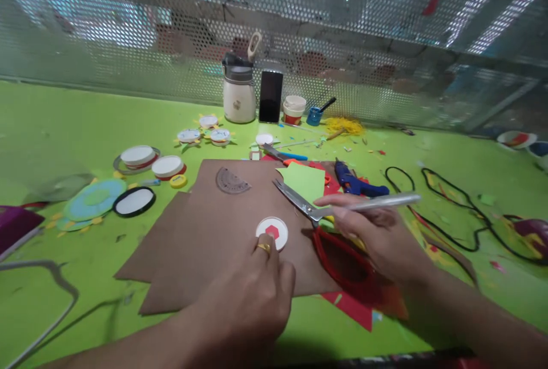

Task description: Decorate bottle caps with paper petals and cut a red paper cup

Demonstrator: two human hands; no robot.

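Note:
A small white disc with a red paper hexagon at its centre lies on brown cardboard. My left hand, a gold ring on one finger, presses the disc down with a fingertip; its other fingers are curled. In my right hand is a slim silver pen-like tool, pinched between thumb and fingers, its tip pointing left. Scissors with red handles lie under that hand, blades toward the protractor. Light green paper sits just beyond the blades.
A blue glue gun and black cord are at right. White discs, a black ring and yellow tape sit at left. At the back stand a bottle, a phone and small tubs.

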